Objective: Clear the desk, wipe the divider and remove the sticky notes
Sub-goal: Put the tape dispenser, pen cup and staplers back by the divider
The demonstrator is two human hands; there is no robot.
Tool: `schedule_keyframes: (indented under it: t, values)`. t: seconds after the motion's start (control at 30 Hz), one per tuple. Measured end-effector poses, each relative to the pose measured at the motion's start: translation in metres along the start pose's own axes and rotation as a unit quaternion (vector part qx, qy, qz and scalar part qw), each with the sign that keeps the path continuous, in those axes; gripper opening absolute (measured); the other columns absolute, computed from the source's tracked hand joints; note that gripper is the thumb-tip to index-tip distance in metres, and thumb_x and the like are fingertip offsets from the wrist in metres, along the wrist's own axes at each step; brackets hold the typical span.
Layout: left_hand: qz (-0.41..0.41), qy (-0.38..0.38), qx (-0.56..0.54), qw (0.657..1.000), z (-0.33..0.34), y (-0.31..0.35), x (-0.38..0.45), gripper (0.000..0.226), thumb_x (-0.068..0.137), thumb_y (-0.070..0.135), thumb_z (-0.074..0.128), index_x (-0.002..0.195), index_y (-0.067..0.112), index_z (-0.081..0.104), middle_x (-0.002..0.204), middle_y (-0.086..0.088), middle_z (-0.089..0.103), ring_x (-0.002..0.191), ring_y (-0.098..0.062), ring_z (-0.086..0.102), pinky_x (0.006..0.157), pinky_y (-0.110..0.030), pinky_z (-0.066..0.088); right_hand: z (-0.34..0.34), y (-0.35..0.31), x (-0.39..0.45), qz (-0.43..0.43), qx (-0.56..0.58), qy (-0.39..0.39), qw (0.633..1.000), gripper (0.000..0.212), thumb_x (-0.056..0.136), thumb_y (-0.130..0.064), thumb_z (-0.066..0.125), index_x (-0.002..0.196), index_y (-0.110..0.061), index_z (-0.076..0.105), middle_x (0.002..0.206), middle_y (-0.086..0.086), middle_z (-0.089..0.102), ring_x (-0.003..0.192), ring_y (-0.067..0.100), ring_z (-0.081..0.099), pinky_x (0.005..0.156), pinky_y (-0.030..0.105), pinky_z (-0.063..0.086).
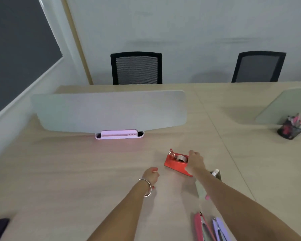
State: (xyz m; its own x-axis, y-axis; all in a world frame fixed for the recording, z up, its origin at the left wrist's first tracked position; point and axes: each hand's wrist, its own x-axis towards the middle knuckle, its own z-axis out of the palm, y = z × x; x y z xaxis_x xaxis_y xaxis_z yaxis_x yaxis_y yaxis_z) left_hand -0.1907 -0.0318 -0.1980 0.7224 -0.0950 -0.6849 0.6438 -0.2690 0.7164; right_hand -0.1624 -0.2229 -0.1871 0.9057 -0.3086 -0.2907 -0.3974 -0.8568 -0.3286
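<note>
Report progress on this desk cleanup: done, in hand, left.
Done: no sticky notes show on the grey divider panel. In hand: the right hand grips the red tape dispenser. Left: the pink desk organiser, the pink tool, the purple tool; wiping cannot be judged.

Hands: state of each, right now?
Left hand: fingers curled, nothing visible in it.
Right hand: grips the red tape dispenser.

One black mesh-backed chair (136, 68) is set at the far side, and a second chair (258, 66) to its right, against a pale wall (198, 23). A dark panel (16, 40) is seen far left. A mesh pen cup (291, 130) is placed far right.
</note>
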Motion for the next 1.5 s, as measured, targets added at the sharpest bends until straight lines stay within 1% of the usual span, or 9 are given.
schedule_keyframes:
  t: [0.1,0.23,0.4,0.53,0.67,0.77,0.87,1.17,1.5]
  values:
    - [-0.013,-0.005,-0.001,1.0,0.015,0.005,0.014,0.045,0.092,0.009,0.04,0.135,0.018,0.044,0.075,0.006,0.047,0.063,-0.008,0.044,0.054,-0.023,0.034,-0.001,0.008,0.025,-0.014,-0.076,-0.082,0.994,0.059,0.07,-0.014,0.073,0.122,-0.008,0.046,0.123,0.014,0.056,0.115,0.032,0.056,0.093,0.034,0.048]
    - [-0.02,-0.01,-0.007,1.0,0.012,0.01,0.02,0.046,0.092,0.009,0.039,0.137,0.02,0.041,0.077,0.007,0.048,0.061,-0.006,0.042,0.054,-0.022,0.032,-0.002,0.001,0.038,-0.039,-0.126,-0.108,0.985,0.055,0.059,-0.021,0.083,0.107,-0.009,0.058,0.112,0.011,0.064,0.103,0.027,0.064,0.077,0.028,0.051]
    - [-0.015,0.028,-0.045,0.998,-0.025,0.006,0.025,0.049,0.093,0.01,0.036,0.141,0.021,0.038,0.107,-0.003,0.049,0.066,-0.008,0.043,0.058,-0.024,0.035,0.0,-0.04,0.039,-0.101,-0.119,-0.119,0.981,0.055,0.053,-0.037,0.083,0.097,-0.01,0.063,0.103,0.01,0.068,0.095,0.025,0.064,0.065,0.023,0.041]
    - [0.022,0.087,-0.078,0.993,-0.074,0.0,0.03,0.046,0.095,0.018,0.039,0.141,0.018,0.036,0.131,-0.011,0.05,0.097,-0.02,0.052,0.078,-0.029,0.044,0.015,-0.114,0.029,-0.18,-0.112,-0.122,0.97,0.05,0.057,-0.034,0.08,0.098,-0.01,0.064,0.102,0.01,0.068,0.096,0.027,0.064,0.065,0.025,0.04]
    - [0.065,0.144,-0.113,0.981,-0.148,-0.011,0.045,0.03,0.095,0.024,0.039,0.124,0.019,0.047,0.109,-0.001,0.056,0.09,-0.019,0.048,0.076,-0.032,0.04,0.045,-0.198,0.021,-0.219,-0.054,-0.131,0.965,0.046,0.061,-0.028,0.08,0.1,-0.009,0.063,0.104,0.01,0.067,0.096,0.027,0.062,0.067,0.026,0.04]
    - [0.068,0.186,-0.109,0.974,-0.214,-0.03,0.076,0.041,0.086,0.01,0.044,0.125,0.021,0.049,0.121,-0.007,0.061,0.098,-0.022,0.054,0.092,-0.035,0.042,0.067,-0.259,0.02,-0.241,-0.013,-0.132,0.961,0.044,0.062,-0.024,0.08,0.1,-0.01,0.062,0.104,0.01,0.068,0.096,0.027,0.063,0.07,0.028,0.043]
    - [0.057,0.216,-0.104,0.969,-0.283,-0.05,0.116,0.05,0.08,0.015,0.048,0.129,0.025,0.047,0.128,-0.006,0.06,0.112,-0.025,0.057,0.104,-0.042,0.042,0.09,-0.323,0.023,-0.269,-0.001,-0.127,0.955,0.039,0.065,-0.02,0.077,0.101,-0.009,0.064,0.103,0.01,0.069,0.097,0.027,0.063,0.071,0.028,0.043]
    - [0.031,0.252,-0.064,0.965,-0.421,-0.063,0.181,0.053,0.069,0.027,0.045,0.121,0.04,0.047,0.119,-0.01,0.065,0.11,-0.033,0.059,0.1,-0.049,0.046,0.149,-0.449,0.052,-0.276,0.029,-0.106,0.955,0.047,0.068,-0.024,0.076,0.112,-0.014,0.062,0.109,0.012,0.069,0.105,0.031,0.06,0.085,0.034,0.049]
    - [0.084,0.265,-0.062,0.959,-0.441,-0.037,0.18,0.04,0.085,0.03,0.05,0.125,0.036,0.047,0.127,-0.006,0.062,0.116,-0.029,0.058,0.101,-0.045,0.045,0.177,-0.475,0.084,-0.266,0.063,-0.096,0.957,0.058,0.066,-0.022,0.082,0.118,-0.012,0.059,0.118,0.01,0.065,0.11,0.029,0.06,0.09,0.03,0.047]
